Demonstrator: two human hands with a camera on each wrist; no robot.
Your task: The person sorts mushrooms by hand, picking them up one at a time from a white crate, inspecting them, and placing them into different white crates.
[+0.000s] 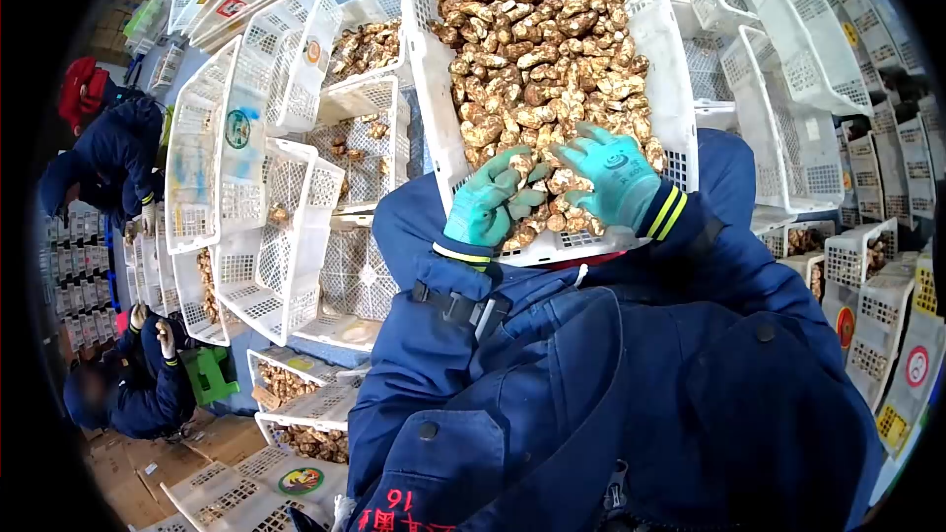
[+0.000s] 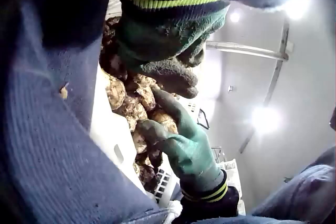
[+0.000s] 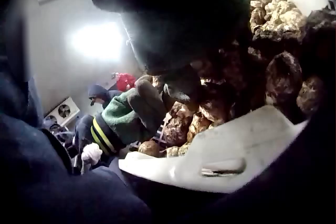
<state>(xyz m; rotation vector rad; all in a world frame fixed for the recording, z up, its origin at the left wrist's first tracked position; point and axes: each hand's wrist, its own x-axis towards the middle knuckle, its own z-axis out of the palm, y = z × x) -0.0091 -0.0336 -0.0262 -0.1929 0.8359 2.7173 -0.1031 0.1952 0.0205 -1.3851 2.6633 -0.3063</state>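
Observation:
A white plastic crate (image 1: 431, 89) rests across the person's lap, filled with stubby brown-and-cream mushrooms (image 1: 537, 49). At the crate's near end the left hand (image 1: 485, 205), in a green-coated glove, holds a mushroom (image 1: 519, 166) between curled fingers and thumb. Just to its right, the gloved right hand (image 1: 619, 177) reaches palm down onto the pile, fingers spread. In the left wrist view, a mushroom (image 2: 164, 120) lies between the right hand's thumb and forefinger. The left hand's curled fingertips (image 3: 144, 98) show in the right wrist view, where the right hand is mostly dark.
White perforated crates (image 1: 281, 236) stand and lean on the left, some with mushrooms inside. More crates (image 1: 778, 118) are stacked along the right. Two other people in dark blue clothes, one bending (image 1: 113, 153) and one lower down (image 1: 138, 384), are at the far left by a green stool (image 1: 209, 374).

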